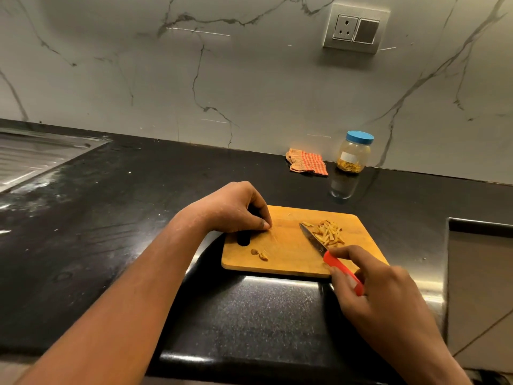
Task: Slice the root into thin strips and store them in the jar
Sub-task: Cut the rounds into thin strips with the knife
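A wooden cutting board (288, 243) lies on the black counter. A pile of thin yellow root strips (329, 233) sits at its right side. Two small root scraps (259, 254) lie near its front left. My right hand (372, 290) grips a knife by its red handle (344, 272), the blade (312, 238) resting against the strips. My left hand (236, 208) rests on the board's left end with fingers curled, fingertips touching the wood, holding nothing I can see. A clear jar with a blue lid (354, 152) stands by the wall, closed, with strips at its bottom.
An orange checked cloth (306, 162) lies left of the jar. A steel sink drainer (36, 157) is at the far left. The counter edge drops away at the right, by a recess (477, 273). A wall socket (355, 27) sits above.
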### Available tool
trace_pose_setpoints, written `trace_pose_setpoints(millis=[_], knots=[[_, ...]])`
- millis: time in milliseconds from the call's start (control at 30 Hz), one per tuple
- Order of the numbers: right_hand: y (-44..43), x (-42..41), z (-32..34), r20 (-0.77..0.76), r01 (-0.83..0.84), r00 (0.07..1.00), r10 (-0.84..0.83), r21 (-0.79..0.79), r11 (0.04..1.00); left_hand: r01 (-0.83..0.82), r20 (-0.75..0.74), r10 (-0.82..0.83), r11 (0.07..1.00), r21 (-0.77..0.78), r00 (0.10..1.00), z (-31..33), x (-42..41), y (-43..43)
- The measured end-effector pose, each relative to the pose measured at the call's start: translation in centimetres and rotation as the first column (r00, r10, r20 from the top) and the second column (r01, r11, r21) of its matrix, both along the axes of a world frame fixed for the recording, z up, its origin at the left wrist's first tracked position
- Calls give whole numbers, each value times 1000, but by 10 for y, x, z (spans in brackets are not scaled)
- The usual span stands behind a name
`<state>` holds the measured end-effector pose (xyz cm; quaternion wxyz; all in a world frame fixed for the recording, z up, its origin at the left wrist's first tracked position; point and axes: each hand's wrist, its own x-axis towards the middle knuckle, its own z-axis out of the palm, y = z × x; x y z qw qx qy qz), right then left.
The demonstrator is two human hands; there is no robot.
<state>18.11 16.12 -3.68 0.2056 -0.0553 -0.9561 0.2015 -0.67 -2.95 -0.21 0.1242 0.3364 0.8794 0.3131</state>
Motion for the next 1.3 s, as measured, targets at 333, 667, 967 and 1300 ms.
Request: trace_pose_setpoints(millis=[333, 667, 967, 1300], knots=[[0, -1, 6, -82, 12, 997, -13, -7, 1000, 2, 1, -2, 1000, 25, 1000, 1, 1, 0], [-35, -40, 16, -145, -59, 987, 70, 80, 995, -114, -92, 119, 992, 57, 989, -2, -4, -1], [-54, -55, 12, 7, -109, 994, 109, 129, 986, -212, -169, 212, 977, 23, 962, -6, -9, -2], [-67, -56, 7, 14, -137, 990, 137, 162, 977, -203, -184, 211, 977, 61, 960, -10, -10, 1]])
